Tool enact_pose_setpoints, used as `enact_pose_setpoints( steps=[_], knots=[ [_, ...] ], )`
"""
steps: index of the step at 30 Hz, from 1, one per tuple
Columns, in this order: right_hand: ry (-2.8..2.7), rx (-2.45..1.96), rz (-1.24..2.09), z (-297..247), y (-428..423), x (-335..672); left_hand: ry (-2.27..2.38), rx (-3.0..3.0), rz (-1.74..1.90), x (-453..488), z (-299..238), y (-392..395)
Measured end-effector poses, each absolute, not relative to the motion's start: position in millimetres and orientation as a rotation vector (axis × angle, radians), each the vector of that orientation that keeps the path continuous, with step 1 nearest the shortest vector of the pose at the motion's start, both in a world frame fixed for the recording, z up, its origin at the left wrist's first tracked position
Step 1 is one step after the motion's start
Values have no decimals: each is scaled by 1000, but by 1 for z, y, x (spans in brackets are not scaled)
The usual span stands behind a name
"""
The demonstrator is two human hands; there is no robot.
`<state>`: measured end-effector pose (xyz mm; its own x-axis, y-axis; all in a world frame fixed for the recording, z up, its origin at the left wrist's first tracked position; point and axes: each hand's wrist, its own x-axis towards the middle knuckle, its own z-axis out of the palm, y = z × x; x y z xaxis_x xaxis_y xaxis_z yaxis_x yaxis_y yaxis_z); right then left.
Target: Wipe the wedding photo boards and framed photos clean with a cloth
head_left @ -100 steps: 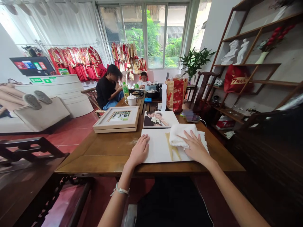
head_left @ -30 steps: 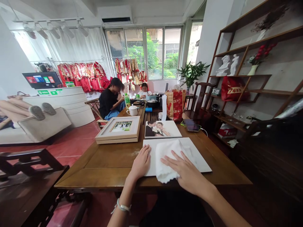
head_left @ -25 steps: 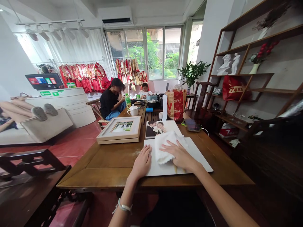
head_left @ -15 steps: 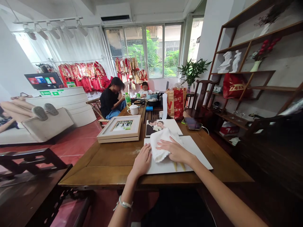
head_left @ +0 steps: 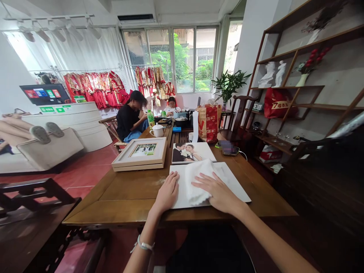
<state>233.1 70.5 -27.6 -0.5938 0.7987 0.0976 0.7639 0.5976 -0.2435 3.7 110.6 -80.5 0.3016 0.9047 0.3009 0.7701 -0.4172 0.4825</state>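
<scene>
A white board lies flat near the front of the wooden table. My left hand rests over its left edge with the fingers stretched out. Spread fingers of my right hand press flat on a crumpled white cloth, which covers the middle of the board. Whatever lies on the board under the cloth and hand is hidden. Just behind the board sits a white panel printed with a photo of a couple. To the left are stacked picture frames, the top one holding a photo.
Behind the frames stands a white lidded mug. A red and tan bag and a phone with a white cable are at the right. Two people sit at the far end, one in a black shirt. A dark wooden chair stands at left.
My right hand and the cloth have moved toward me and slightly right on the board. The yellow strips near its front edge are now covered. The view has shifted slightly.
</scene>
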Motion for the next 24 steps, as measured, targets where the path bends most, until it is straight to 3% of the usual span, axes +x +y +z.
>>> enact_pose_setpoints(
  steps=[7, 17, 24],
  knots=[
    [-2447, -1506, 206, -28, 111, 195, 1512, 2324, 783, 3, -80, 111],
    [-2162, -1812, 129, -42, 105, 270, 1557, 2290, 767, 7, -78, 109],
    [-2339, -1648, 54, -40, 89, 192, 1533, 2311, 795, 6, -82, 111]
  ],
)
